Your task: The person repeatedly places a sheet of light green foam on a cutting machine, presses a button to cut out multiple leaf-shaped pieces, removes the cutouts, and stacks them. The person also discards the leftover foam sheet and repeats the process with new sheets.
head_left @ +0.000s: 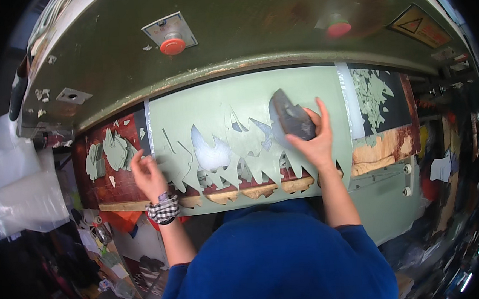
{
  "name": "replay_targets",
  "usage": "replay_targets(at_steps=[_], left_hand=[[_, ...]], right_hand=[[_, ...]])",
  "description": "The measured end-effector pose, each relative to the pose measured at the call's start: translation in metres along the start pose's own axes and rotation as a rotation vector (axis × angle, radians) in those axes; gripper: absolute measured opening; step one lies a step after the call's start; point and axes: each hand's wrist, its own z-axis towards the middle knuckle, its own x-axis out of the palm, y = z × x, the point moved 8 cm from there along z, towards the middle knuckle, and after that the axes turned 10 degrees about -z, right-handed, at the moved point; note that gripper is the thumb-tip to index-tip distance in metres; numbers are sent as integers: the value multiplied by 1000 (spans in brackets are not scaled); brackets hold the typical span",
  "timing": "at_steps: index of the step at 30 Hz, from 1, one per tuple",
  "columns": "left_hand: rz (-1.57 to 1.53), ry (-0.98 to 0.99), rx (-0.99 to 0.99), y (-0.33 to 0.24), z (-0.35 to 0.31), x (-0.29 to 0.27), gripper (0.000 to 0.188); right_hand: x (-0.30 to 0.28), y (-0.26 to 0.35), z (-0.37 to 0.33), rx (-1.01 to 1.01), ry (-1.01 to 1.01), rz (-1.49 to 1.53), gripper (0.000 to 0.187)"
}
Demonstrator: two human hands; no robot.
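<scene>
My right hand grips a dark metal cutting die between thumb and fingers, over the right part of a pale green sheet. The die has a pointed upper end. Cut-outs with pointed outlines run along the sheet's near side, and pale and reddish surfaces show through them. My left hand, loosely bent with fingers apart and nothing seen in it, is by the sheet's left edge. Just left of it, stacks of cut green pieces lie on a dark red board.
Beyond the sheet rises the green machine body with a red push button and another red button. Green scraps cover a dark surface at right. Clear plastic sheeting hangs at far left.
</scene>
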Motion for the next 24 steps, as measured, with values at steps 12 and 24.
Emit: replay_targets(at_steps=[12, 24], left_hand=[[-362, 1173, -105, -156, -148, 325, 20], [474, 713, 165, -81, -50, 181, 24]], right_hand=[[-26, -33, 19, 270, -8, 801, 95], [-252, -77, -44, 357, -842, -112, 77]])
